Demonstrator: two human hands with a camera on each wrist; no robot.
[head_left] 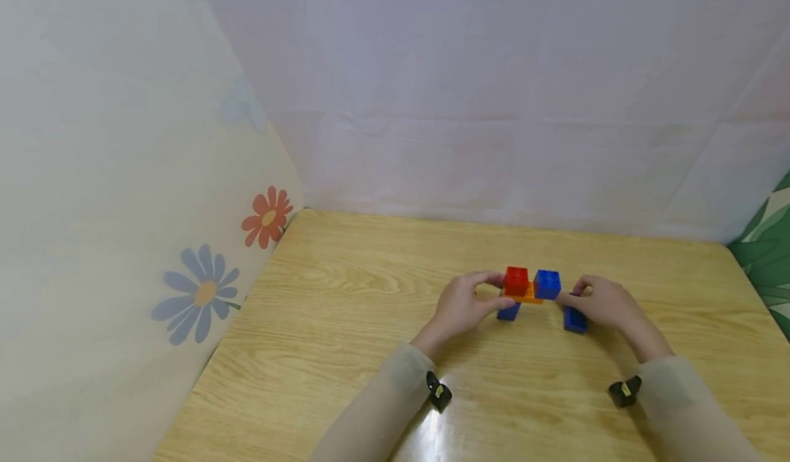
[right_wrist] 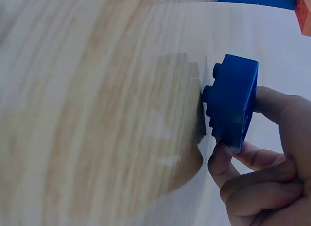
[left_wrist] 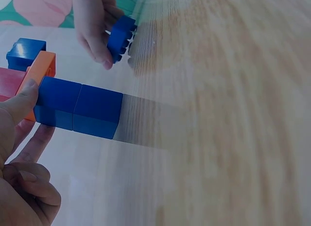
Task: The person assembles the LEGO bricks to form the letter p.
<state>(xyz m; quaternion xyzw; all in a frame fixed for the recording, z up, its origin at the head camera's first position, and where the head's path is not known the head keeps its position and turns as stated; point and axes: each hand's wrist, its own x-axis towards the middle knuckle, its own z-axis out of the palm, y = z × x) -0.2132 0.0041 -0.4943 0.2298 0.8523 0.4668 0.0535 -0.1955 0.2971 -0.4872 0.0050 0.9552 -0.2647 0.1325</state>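
A small structure of toy building bricks stands on the table: two stacked blue bricks (left_wrist: 77, 107) form its leg. An orange brick (left_wrist: 44, 65) lies across the leg's top, overhanging to the right. Above that sit a red brick (head_left: 516, 282) and, at the overhanging end, a blue brick (head_left: 547, 284). My left hand (head_left: 459, 304) grips the structure near the orange brick with thumb and fingers. To the right, my right hand (head_left: 607, 303) pinches a separate blue brick (right_wrist: 235, 95) just above the table, its studs facing down. A gap separates this brick from the leg.
The wood-grain table (head_left: 345, 311) extends around both hands. A pale cloth wall (head_left: 432, 105) rises behind it, and a flower-printed wall (head_left: 123, 174) borders the left. Green leaf-patterned cloth (head_left: 768, 263) hangs at the right edge. Each wrist wears a small black camera.
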